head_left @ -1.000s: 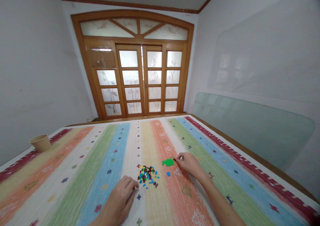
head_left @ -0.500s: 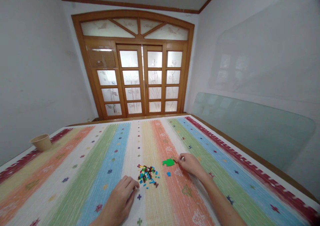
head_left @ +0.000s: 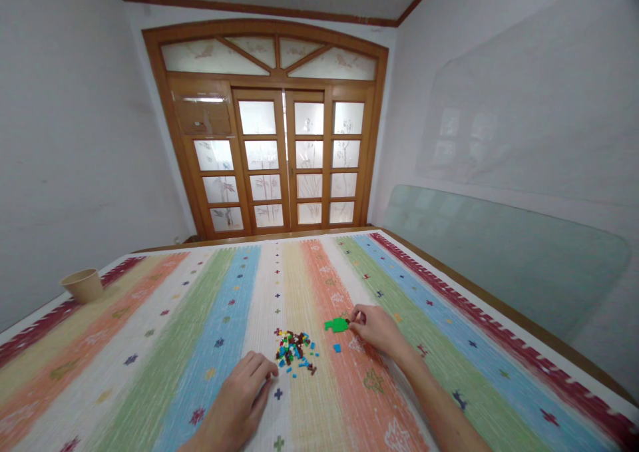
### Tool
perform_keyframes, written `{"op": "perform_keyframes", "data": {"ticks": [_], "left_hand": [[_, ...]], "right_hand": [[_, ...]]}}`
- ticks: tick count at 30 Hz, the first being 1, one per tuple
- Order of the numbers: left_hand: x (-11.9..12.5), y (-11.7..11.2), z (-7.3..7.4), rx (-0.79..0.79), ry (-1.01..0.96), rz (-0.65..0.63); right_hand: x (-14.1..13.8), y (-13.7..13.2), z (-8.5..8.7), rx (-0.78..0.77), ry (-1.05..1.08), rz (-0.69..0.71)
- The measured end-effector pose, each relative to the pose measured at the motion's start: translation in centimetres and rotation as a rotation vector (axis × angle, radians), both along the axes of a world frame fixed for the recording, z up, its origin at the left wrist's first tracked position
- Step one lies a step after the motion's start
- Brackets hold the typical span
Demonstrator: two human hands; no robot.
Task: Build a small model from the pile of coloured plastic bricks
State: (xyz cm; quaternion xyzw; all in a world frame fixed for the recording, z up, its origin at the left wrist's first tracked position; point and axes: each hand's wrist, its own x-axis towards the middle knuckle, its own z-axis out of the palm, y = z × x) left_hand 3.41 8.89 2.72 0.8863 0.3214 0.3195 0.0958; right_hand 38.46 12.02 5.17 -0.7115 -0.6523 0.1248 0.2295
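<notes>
A pile of tiny coloured bricks lies on the striped tablecloth. My left hand rests palm down just left of the pile, fingers curled loosely, holding nothing that I can see. A flat green plate lies to the right of the pile. My right hand is at the plate's right edge, its fingertips pinched on a small dark piece that touches the plate. One loose blue brick lies below the plate.
A tan paper cup stands at the far left of the table. Wooden glazed doors fill the far wall. A glass sheet leans against the right wall beside the table's wooden edge.
My right hand has slid a little to the left, closer onto the green plate's edge. The left hand and the pile are unmoved.
</notes>
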Motion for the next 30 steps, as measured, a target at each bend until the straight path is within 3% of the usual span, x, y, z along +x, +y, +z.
{"op": "perform_keyframes", "data": {"ticks": [30], "left_hand": [[-0.19, 0.10, -0.31, -0.012, 0.036, -0.001]], "right_hand": [[-0.12, -0.31, 0.55, -0.068, -0.108, -0.044]]}}
